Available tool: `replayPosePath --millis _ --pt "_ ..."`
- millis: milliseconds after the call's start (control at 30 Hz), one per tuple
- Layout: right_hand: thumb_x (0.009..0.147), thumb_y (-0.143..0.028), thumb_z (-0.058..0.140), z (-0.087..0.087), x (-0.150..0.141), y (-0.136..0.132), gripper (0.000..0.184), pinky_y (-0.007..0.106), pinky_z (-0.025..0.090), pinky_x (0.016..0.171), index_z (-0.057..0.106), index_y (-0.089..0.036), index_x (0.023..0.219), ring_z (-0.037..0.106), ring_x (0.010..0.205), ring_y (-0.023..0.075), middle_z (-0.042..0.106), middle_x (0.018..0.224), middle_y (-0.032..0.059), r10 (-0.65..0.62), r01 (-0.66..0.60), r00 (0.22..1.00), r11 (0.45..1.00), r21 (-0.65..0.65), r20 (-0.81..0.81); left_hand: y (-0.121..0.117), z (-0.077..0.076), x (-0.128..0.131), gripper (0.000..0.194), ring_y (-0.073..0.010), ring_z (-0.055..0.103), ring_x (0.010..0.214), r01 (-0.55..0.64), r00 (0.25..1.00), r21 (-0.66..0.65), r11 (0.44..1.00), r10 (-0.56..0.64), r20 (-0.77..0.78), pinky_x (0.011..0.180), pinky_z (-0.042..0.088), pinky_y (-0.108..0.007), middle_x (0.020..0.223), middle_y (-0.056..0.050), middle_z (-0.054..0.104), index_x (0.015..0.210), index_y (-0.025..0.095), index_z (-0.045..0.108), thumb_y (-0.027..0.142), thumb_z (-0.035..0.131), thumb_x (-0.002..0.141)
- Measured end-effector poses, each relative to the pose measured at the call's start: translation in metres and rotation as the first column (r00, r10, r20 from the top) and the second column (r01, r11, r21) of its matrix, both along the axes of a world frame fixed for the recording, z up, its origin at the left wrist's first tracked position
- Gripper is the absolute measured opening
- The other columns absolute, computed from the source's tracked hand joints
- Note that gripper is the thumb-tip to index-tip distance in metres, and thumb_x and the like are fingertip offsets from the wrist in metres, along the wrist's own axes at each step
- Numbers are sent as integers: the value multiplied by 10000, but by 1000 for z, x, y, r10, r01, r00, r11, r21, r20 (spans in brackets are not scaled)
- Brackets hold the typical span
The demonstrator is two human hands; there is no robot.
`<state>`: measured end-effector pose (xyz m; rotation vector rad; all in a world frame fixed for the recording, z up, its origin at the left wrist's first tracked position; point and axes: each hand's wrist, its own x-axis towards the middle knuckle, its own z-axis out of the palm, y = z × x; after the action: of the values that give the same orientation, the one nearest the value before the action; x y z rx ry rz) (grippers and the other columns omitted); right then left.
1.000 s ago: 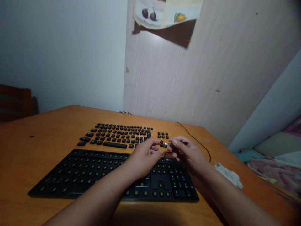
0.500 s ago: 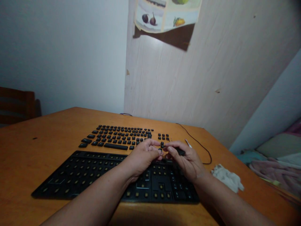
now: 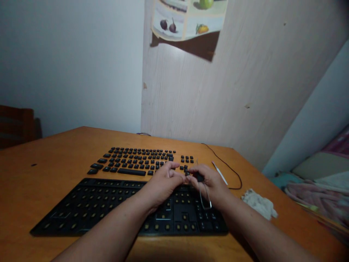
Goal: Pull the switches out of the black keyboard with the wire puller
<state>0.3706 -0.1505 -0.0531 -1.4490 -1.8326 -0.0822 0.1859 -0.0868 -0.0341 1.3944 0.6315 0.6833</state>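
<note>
My right hand [image 3: 208, 182] is closed on a wire keycap puller [image 3: 209, 207]; its dark handle sits within the fingers and a bent wire loop sticks out toward me. Close beside it, my left hand [image 3: 169, 178] has its thumb pressed against curled fingers, its tip meeting the right fingertips; what it pinches, if anything, is hidden. Both hands are over the back edge of a black keyboard [image 3: 109, 203], most of whose key stems are bare, while the number pad [image 3: 205, 214] still carries caps. Just beyond the fingertips lie a few loose arrow-area keycaps [image 3: 185, 168].
Rows of removed keycaps [image 3: 139, 157] and a long space bar [image 3: 131, 172] lie behind the keyboard. At right are a white stick-like tool [image 3: 219, 173], a black cable [image 3: 231, 163] and a crumpled pale cloth [image 3: 259, 203]. A wall stands behind the wooden table [image 3: 62, 156].
The puller has turned in my right hand, its wire loop now pointing toward me instead of toward the keycaps. The right hand has drawn against the left fingertips. The white tool has come into view.
</note>
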Motion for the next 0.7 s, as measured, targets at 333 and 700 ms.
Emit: replayPosePath --millis 333,700 --pt "703 -557 625 -18 94 20 413 289 424 591 639 -155 797 549 626 183 630 684 44 -430 433 782 896 -104 -452 11 7 1 434 -145 615 802 -202 979 144 969 195 63 772 449 -273 885 -44 657 1137 126 519 309 665 771" --pt "730 -500 577 -29 153 17 336 271 397 580 640 -179 804 569 640 183 664 740 58 -609 638 653 762 -106 -450 10 74 10 210 -119 639 731 -166 883 -138 976 210 421 717 488 -244 812 -56 673 885 137 585 219 699 729"
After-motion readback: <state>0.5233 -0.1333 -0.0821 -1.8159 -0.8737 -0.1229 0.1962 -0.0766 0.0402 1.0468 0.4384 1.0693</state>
